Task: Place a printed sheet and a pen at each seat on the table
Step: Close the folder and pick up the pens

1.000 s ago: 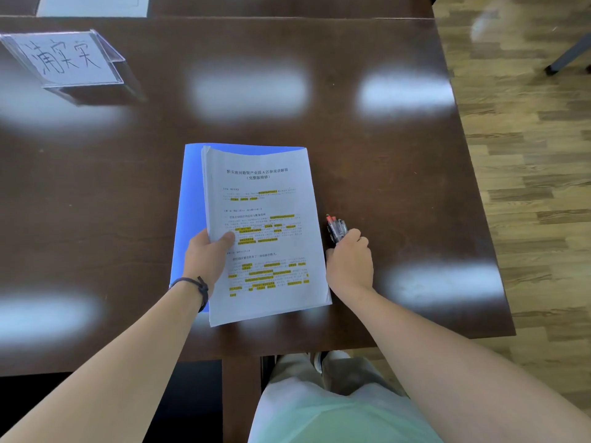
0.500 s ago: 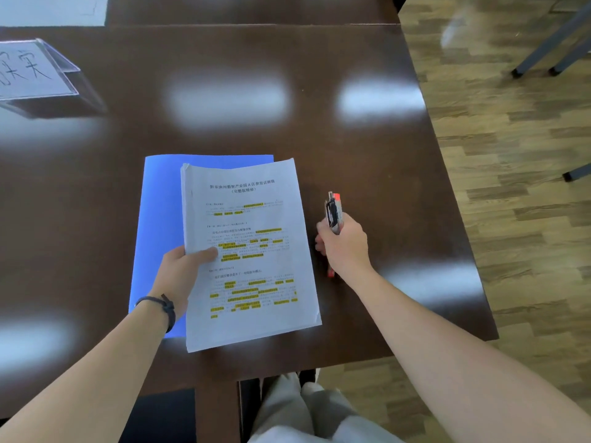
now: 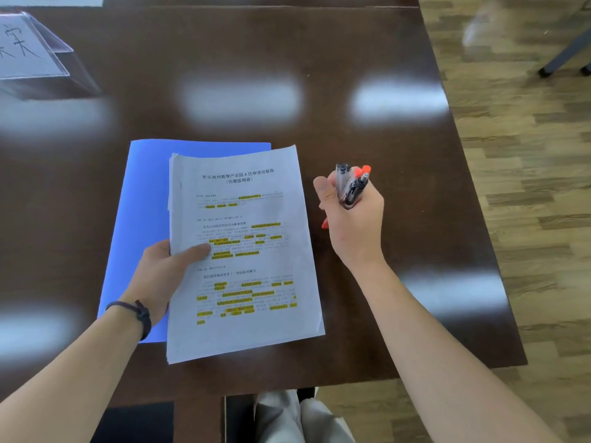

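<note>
Your stack of printed sheets (image 3: 243,260) is white with yellow-highlighted text, tilted slightly, overlapping a blue folder (image 3: 144,199) beneath it; your left hand (image 3: 163,276) pinches its left edge over the counter (image 3: 351,59). Your bundle of pens (image 3: 350,185), black and red-capped, stands upright in your right hand (image 3: 355,219), beside the sheets.

Dark brown glossy table (image 3: 367,59), with blurred light reflections on its top. Blue folder (image 3: 144,203) apparently lies on it near the front edge; contact unclear. Clear acrylic name stand (image 3: 35,52), holding a handwritten card, sits well behind and left of the folder, cut off by the frame's left edge.
</note>
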